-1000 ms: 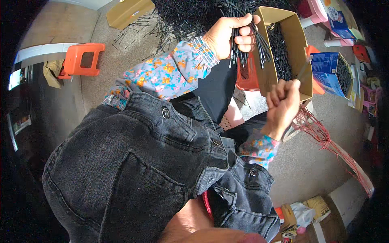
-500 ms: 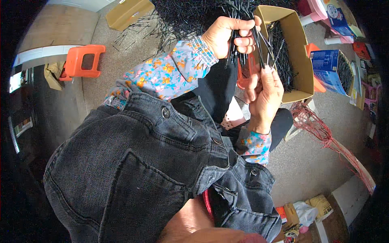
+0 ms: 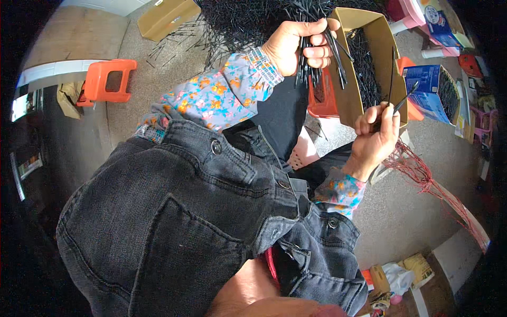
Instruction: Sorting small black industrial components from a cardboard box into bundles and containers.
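My left hand (image 3: 288, 45) is closed around a bundle of thin black wire-like pieces (image 3: 305, 66), whose ends stick out above and below the fingers. A few of them fan out to the right. Apart from it, my right hand (image 3: 376, 138) pinches a few similar black pieces (image 3: 404, 100) between thumb and fingers, with their tips pointing up. That hand is at the near right corner of an open cardboard box (image 3: 388, 45). Inside the box lie many more black pieces (image 3: 365, 74). A large heap of the same pieces (image 3: 232, 26) spreads beyond my left hand.
An orange stool (image 3: 97, 79) stands at the left, a folded cardboard piece (image 3: 163, 21) at the far left. To the right are a blue box (image 3: 422, 84) of black pieces and a bundle of red wires (image 3: 425, 179). Bags (image 3: 398, 277) lie lower right.
My right hand has moved right, away from the left hand's bundle to the box's near corner, carrying a few black pieces. My left hand has stayed nearly still.
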Motion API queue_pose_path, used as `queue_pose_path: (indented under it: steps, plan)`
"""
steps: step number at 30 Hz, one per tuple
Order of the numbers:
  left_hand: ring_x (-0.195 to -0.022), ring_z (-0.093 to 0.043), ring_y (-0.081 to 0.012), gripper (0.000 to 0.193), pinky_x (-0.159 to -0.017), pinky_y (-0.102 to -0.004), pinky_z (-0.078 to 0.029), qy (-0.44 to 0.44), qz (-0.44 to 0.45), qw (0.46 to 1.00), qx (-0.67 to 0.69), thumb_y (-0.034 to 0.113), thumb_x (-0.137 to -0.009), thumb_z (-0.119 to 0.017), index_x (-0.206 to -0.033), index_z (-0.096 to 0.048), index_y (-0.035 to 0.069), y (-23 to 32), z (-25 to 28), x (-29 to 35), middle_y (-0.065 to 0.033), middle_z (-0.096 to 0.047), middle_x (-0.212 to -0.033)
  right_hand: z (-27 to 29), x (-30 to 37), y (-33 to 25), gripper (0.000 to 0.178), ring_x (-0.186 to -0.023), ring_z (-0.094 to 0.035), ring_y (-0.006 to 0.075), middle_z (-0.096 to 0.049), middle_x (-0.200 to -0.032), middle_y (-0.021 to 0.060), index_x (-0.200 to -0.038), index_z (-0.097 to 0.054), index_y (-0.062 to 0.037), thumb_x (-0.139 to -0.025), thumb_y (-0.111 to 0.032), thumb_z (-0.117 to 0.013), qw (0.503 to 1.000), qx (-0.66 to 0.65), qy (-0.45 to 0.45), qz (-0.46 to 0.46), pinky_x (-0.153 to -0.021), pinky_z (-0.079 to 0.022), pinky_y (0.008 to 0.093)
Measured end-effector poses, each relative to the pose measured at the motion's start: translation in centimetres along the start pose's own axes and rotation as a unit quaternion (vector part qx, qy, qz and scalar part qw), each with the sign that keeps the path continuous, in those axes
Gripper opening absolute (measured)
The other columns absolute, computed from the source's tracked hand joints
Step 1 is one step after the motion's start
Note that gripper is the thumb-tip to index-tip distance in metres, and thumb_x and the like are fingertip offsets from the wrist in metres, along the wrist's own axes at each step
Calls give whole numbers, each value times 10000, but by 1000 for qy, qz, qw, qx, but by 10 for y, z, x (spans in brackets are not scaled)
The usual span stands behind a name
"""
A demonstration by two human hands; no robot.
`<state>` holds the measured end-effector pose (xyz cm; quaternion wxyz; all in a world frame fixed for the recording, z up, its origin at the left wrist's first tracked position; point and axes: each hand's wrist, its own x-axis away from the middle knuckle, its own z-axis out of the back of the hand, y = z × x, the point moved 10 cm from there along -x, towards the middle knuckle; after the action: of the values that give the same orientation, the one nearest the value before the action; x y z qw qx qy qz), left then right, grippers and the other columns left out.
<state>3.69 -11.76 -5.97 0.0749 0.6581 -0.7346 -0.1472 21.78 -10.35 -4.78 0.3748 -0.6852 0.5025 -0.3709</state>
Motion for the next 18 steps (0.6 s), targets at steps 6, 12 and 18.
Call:
queue_pose_path:
  steps: [6, 12, 18]
  plan:
    - [-467, -383, -56, 194, -469, -213, -335, -10, 19, 1000, -5, 202, -841, -536, -946, -544, 39, -5, -3, -1, 48, -420, -602, -25, 7, 8, 125, -427, -364, 51, -508, -654, 10, -867, -493, -60, -907, -176, -470, 997, 78, -19, 15, -373, -288, 189]
    - [-461, -383, -74, 159, -449, -228, -325, -59, 25, 998, 1, 104, -787, -521, -939, -546, 68, -7, -11, -2, -2, -522, -774, -43, 14, 11, 121, -475, -361, 22, -436, -623, -29, -871, -505, -56, -904, -172, -491, 985, 156, -54, 44, -397, -275, 157]
    - [-485, -403, -78, 210, -456, -232, -328, 4, 32, 999, -1, 110, -771, -531, -974, -531, 55, -9, 2, 3, 12, -451, -698, -40, 15, 14, 112, -520, -323, -9, -423, -647, -76, -930, -550, -38, -896, -138, -512, 974, 206, -35, 86, -443, -259, 132]
